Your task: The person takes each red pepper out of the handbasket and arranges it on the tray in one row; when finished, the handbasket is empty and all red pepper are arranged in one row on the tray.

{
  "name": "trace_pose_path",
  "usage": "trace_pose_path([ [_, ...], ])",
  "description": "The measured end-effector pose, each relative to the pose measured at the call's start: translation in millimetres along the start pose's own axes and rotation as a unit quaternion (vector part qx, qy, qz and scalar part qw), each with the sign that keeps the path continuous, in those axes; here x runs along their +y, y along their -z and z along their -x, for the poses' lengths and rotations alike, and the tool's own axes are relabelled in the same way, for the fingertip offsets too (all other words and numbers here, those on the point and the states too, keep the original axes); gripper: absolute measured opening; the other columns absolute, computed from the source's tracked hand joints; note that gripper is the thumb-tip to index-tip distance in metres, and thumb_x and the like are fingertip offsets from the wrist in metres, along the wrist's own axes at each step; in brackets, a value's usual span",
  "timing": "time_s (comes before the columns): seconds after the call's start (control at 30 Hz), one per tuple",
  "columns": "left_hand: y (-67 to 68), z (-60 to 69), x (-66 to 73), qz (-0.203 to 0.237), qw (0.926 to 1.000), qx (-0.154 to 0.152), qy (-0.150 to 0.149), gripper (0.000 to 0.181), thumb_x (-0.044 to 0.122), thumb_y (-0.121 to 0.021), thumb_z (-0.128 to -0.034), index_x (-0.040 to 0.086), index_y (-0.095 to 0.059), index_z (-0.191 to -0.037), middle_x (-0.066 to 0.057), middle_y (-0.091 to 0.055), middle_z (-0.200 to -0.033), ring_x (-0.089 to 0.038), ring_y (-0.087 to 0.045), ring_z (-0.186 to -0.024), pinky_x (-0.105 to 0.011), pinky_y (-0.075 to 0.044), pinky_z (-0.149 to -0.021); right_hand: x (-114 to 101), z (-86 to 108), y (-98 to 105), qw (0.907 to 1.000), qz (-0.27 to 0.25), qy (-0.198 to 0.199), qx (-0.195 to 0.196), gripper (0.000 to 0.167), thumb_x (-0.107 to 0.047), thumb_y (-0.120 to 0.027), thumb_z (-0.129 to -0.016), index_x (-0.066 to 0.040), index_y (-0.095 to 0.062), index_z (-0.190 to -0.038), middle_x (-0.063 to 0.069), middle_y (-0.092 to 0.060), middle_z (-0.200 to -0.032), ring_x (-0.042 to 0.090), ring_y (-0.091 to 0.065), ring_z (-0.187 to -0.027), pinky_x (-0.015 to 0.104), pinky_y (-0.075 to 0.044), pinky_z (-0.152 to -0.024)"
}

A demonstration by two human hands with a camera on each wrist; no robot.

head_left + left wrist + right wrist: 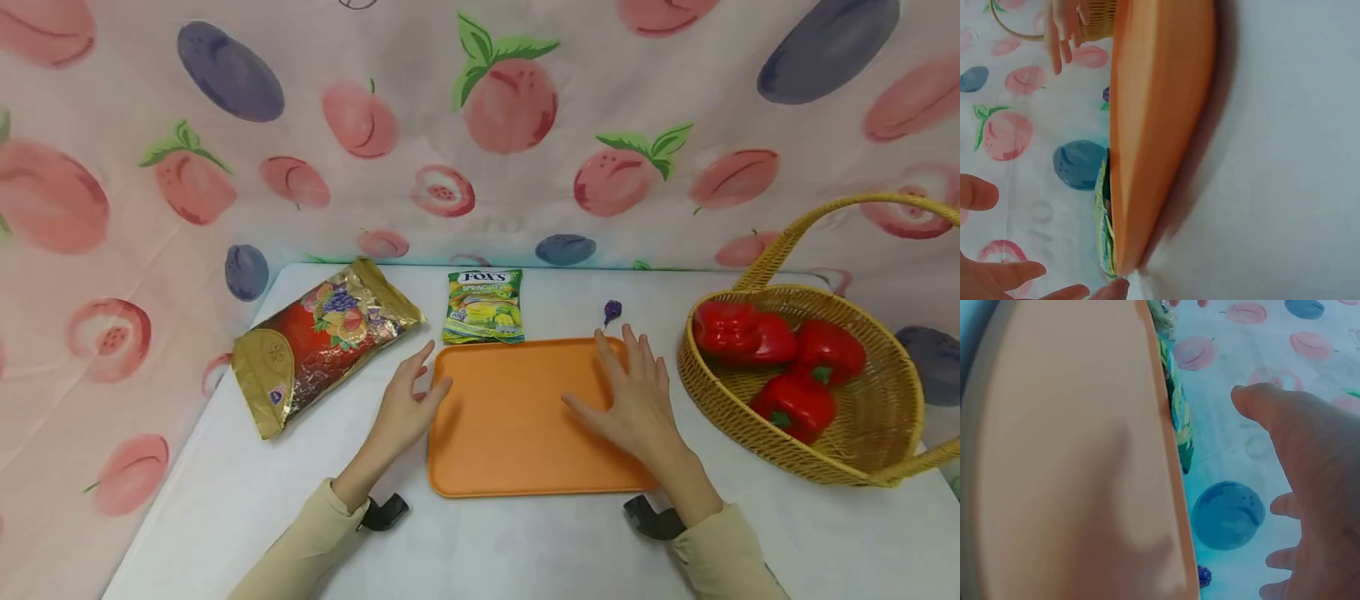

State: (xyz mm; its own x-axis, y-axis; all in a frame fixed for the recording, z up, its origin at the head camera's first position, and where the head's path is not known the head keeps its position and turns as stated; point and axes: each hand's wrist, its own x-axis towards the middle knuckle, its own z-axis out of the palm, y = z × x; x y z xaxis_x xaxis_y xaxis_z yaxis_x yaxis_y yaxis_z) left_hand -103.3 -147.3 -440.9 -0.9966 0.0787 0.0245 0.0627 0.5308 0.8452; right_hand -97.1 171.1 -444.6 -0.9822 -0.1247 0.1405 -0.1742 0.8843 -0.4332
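1. A big cloth [300, 75] with pink and blue fruit on it hangs behind the counter and down its left side.
2. The white counter [517, 550] carries all the other things.
3. A yellow woven basket [738, 427] with a tall handle stands by the counter's right edge, near the back right corner.
4. The orange tray [517, 417] lies flat in the middle of the counter, one long side facing the back edge.
5. A shiny gold and red bag [322, 342] lies slanted by the left edge, near the back left corner. It has fruit pictures on it.
6. The two hands have their fingers spread wide and hold nothing. The left hand [405, 408] is beside the tray's left side. The right hand [633, 400] is above the tray's right side. I cannot tell if the left one touches it.
7. A green packet [484, 308] saying FOX'S lies right behind the tray, near the counter's back edge.
8. Four red peppers [795, 406] sit inside the basket.
9. A small purple thing [612, 311] with a thin stalk lies near the back edge, just past the right fingertips.
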Motion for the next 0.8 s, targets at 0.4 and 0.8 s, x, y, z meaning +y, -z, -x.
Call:
trace_pose_path([
  [0.4,-2.5,-2.6,-9.9,0.004,0.9999,-0.012,0.0,0.064,0.022,-0.064,-0.0928,0.006,-0.04,-0.15,-0.021,-0.046,-0.144,-0.038,-0.057,-0.118,-0.045,-0.055,-0.086,5.4,-6.4,-0.3,0.9993,-0.02,0.024,0.02,0.096,-0.056,-0.071,-0.081,-0.013,-0.029,-0.156,0.025,-0.015,-0.158,0.051,-0.014,-0.143,0.07,-0.013,-0.109],
  [0.8,-4.7,-6.3,-18.9,-0.046,0.9984,-0.017,-0.027,0.067,0.015,-0.07,-0.0866,0.004,-0.044,-0.147,-0.023,-0.058,-0.125,-0.035,-0.064,-0.102,-0.045,-0.054,-0.081,5.9,-5.2,6.6,0.9992,-0.032,0.018,0.017,0.093,-0.054,-0.07,-0.083,-0.01,-0.031,-0.155,0.026,-0.017,-0.158,0.05,-0.016,-0.143,0.069,-0.016,-0.108],
])
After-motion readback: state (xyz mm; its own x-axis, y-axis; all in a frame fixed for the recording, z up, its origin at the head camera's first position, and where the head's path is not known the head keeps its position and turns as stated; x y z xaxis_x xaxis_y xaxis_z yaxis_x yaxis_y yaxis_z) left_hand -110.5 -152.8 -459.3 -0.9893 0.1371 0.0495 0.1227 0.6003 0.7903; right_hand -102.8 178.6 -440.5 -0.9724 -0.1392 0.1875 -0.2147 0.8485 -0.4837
